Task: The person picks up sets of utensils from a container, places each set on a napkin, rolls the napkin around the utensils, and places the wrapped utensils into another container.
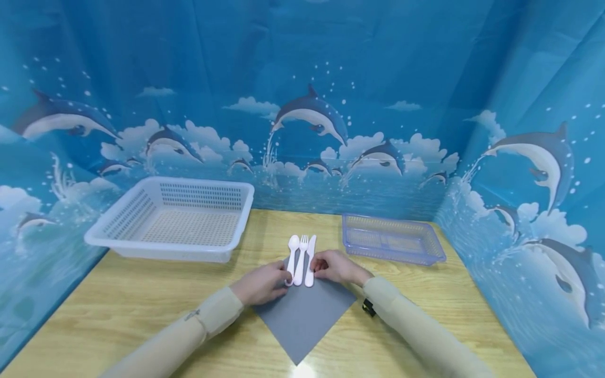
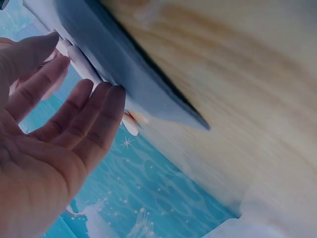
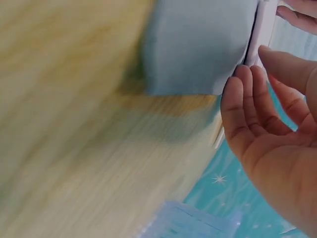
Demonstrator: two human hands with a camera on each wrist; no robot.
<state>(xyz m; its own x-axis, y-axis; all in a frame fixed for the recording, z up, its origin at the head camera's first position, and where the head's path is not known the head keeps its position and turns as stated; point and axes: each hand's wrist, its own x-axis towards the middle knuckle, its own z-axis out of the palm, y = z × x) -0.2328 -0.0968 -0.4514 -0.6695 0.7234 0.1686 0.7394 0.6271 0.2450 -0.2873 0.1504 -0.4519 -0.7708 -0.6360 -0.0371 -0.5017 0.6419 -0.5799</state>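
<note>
A white spoon (image 1: 292, 254), fork (image 1: 301, 262) and knife (image 1: 310, 254) lie side by side on a grey square napkin (image 1: 302, 320), their heads pointing away from me. My left hand (image 1: 263, 282) pinches the spoon near the end of its handle, with thumb and index finger close together. At the other side, my right hand (image 1: 334, 266) has its thumb and fingertips at the knife's handle and pinches it. In the right wrist view the knife handle (image 3: 261, 34) runs beside the thumb, partly hidden. No hand touches the fork in the head view.
A large white basket (image 1: 170, 251) stands at the back left of the wooden table (image 1: 142, 299). At the back right sits a smaller translucent purple basket (image 1: 392, 252). A blue dolphin-print curtain (image 1: 212, 79) encloses the back and sides.
</note>
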